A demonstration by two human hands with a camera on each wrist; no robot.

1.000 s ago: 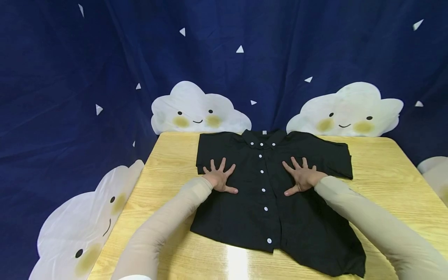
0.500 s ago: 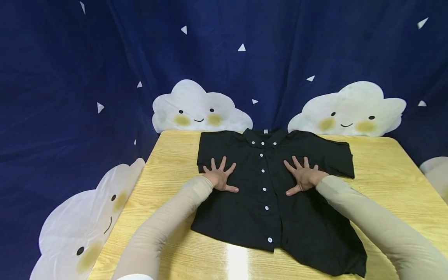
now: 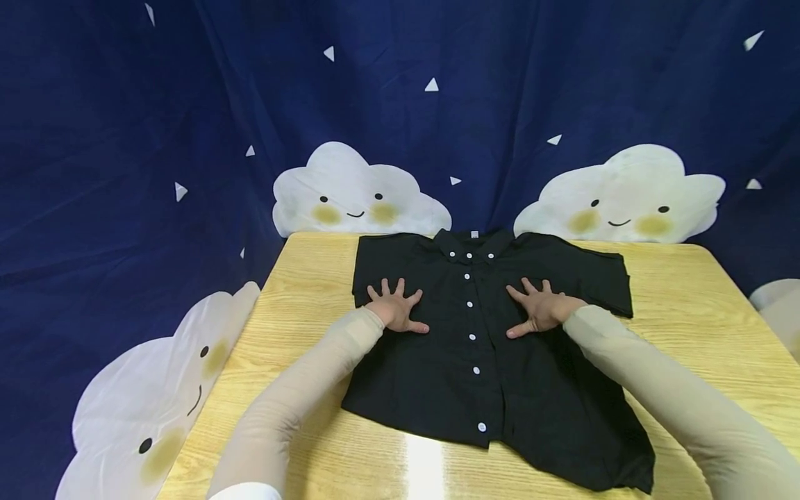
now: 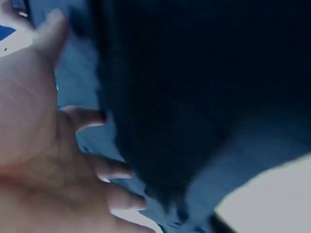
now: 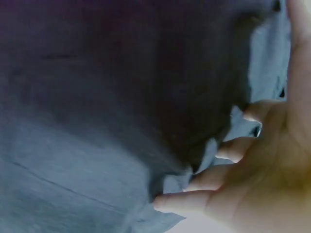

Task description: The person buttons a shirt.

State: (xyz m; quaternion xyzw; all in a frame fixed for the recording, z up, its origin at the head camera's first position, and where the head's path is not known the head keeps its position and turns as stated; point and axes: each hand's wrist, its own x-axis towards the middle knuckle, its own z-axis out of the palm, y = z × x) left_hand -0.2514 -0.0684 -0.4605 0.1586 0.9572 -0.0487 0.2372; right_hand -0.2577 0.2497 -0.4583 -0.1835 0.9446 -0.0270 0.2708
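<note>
One black short-sleeved shirt (image 3: 431,375) lies front side up on the wooden table (image 3: 312,285), its collar (image 3: 446,243) at the far edge and its lower hem toward you. White buttons (image 3: 472,337) run down the front between your hands, and the hem reaches lowest on your right. Your left hand (image 3: 396,310) rests on one half of the chest, your right hand (image 3: 541,310) on the other, both with fingers spread apart and laid on the cloth. Beige sleeves (image 3: 662,389) cover your forearms. Beyond the table hangs a dark blue curtain (image 3: 375,76) with smiling white clouds (image 3: 359,180).
</note>
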